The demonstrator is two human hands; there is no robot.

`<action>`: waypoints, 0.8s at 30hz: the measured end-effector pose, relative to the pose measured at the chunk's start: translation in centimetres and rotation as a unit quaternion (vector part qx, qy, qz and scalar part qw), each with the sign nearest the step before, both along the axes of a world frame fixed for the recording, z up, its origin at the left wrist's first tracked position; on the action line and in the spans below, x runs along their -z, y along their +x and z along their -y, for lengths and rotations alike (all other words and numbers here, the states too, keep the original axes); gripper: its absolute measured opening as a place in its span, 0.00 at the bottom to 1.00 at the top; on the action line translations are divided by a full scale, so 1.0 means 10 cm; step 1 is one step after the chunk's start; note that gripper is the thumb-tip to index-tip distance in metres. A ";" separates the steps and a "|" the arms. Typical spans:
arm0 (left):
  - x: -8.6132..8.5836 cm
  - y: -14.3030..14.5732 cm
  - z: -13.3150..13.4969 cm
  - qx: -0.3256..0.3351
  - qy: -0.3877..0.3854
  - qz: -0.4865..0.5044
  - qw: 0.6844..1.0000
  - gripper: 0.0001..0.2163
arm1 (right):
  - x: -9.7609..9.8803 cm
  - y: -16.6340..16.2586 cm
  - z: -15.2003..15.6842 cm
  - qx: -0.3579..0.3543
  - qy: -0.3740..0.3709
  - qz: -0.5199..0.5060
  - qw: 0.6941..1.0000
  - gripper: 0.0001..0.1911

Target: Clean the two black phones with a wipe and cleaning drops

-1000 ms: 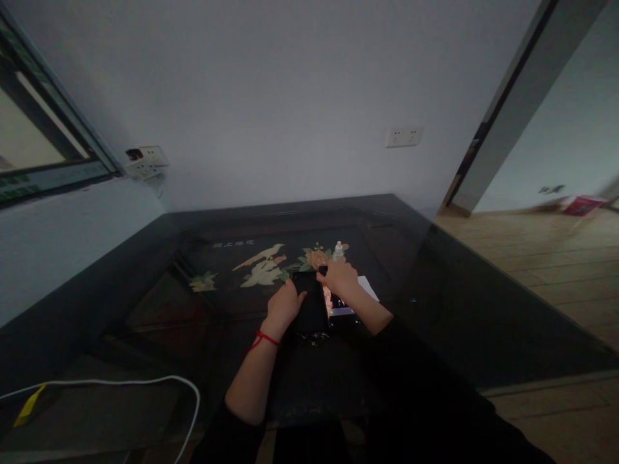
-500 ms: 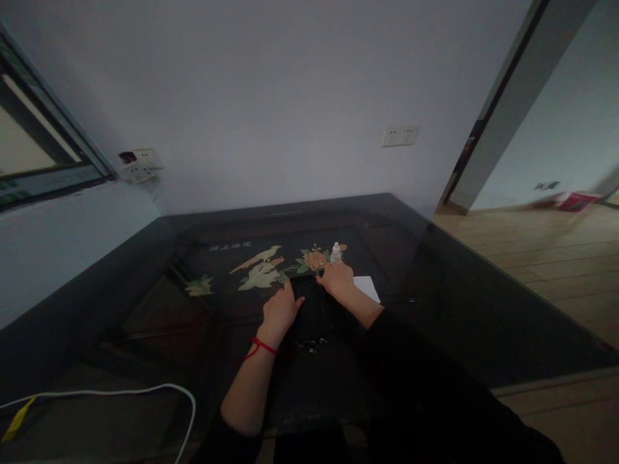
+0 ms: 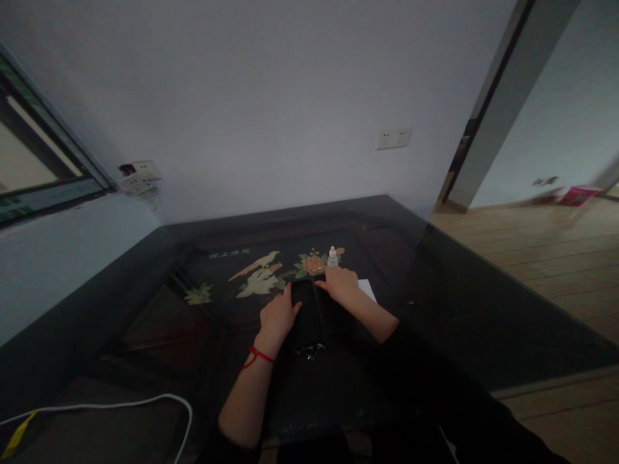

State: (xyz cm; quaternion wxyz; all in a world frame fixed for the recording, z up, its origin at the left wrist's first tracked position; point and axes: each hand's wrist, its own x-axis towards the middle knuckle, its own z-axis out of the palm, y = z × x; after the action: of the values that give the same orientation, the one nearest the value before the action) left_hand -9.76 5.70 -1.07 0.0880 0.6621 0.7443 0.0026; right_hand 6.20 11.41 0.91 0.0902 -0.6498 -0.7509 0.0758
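A black phone-like rectangle (image 3: pixel 306 322) lies in front of me on the dark table, with a shiny beaded or chain-like piece (image 3: pixel 310 351) at its near end. My left hand (image 3: pixel 276 317) holds its left edge, thumb on the top face and fingers along the side. At the upper right corner, my right hand (image 3: pixel 340 283) has its thumb and fingers closed on the edge. Just beyond my right hand stands a small clear bottle (image 3: pixel 333 258) with a pale cap. A white sheet or card (image 3: pixel 367 290) shows partly from behind my right forearm.
The glossy black table (image 3: pixel 459 322) bears a bird and flower picture (image 3: pixel 261 274). A white cable (image 3: pixel 120 404) with a yellow tag (image 3: pixel 19 435) runs at the near left. The wall (image 3: pixel 271 116) borders the far edge, with sockets (image 3: pixel 394 138) above.
The view has shifted slightly. Both hands keep hold of the black rectangle; the right hand sits a little farther right along its edge, and more of the rectangle's right side shows.
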 end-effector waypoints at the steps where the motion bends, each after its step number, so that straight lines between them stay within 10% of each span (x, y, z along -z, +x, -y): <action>1: 0.00 0.00 0.00 0.001 0.003 -0.001 1.000 0.28 | -0.03 0.08 0.00 -0.002 0.012 -0.008 1.000 0.18; 14: -0.14 0.03 0.01 -0.024 0.039 -0.009 0.999 0.27 | -0.11 0.40 -0.56 -0.005 0.097 -0.173 0.980 0.10; 24: -0.14 0.78 -0.78 0.064 0.133 0.094 0.985 0.19 | -0.03 0.38 -0.55 0.022 0.099 -0.228 0.968 0.06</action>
State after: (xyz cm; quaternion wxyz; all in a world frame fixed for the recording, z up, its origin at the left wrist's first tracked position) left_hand -2.00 13.52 0.35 0.0691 0.7110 0.6818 0.1578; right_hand 9.96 16.91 1.23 0.3250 -0.6195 -0.6997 0.1451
